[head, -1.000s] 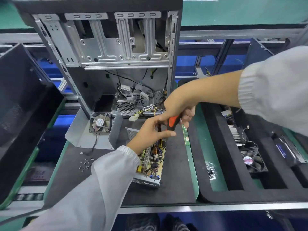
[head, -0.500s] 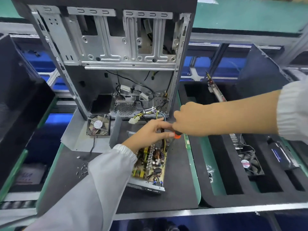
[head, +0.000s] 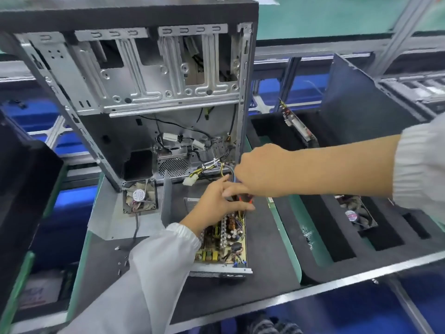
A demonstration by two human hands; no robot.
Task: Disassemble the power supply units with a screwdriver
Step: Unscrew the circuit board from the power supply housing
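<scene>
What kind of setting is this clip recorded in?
Most likely an electronics teardown or recycling line. A gutted computer case stands on the bench, an opened power supply unit lies in front of it, and black foam trays beside them hold removed parts such as a fan.

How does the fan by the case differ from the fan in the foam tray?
The fan by the case lies on a grey metal cover, left of the hands; the fan in the foam tray sits in a black cutout, right of them. The first's cable trails out; the second's isn't clear. Both are square, with round hub labels.
</scene>
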